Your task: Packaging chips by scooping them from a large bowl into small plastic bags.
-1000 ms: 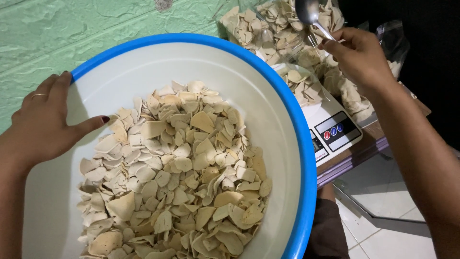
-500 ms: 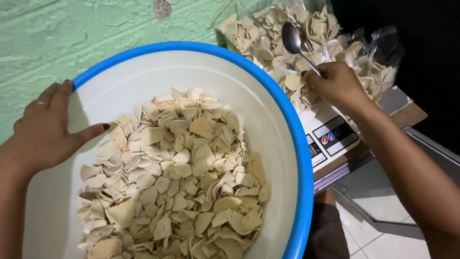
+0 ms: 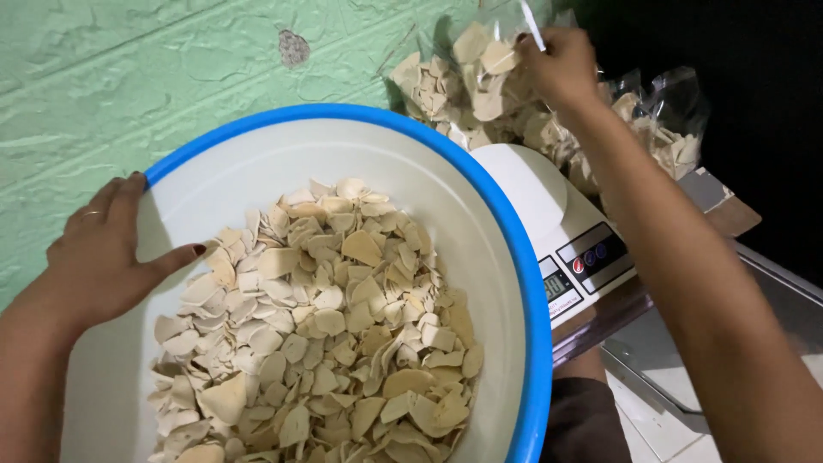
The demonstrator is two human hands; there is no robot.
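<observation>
A large white basin with a blue rim [image 3: 514,257] fills most of the view and holds a heap of pale raw crackers [image 3: 326,326]. My left hand [image 3: 107,253] grips the basin's left rim, thumb inside, a ring on one finger. My right hand [image 3: 557,64] is raised at the top, holding a clear bag of crackers [image 3: 480,60] lifted above the scale, with a thin spoon handle [image 3: 531,13] sticking out of the same hand. The white kitchen scale [image 3: 549,214] right of the basin has a bare platform.
Several filled clear bags of crackers [image 3: 660,129] are stacked behind the scale against a green textured wall [image 3: 129,86]. The scale sits on a brown table edge [image 3: 729,214]. White floor tiles [image 3: 669,437] show at the lower right.
My right hand rose from the scale up to the stack, lifting the filled bag off the platform, which is now bare. The spoon bowl has left the view. My left hand stayed on the rim.
</observation>
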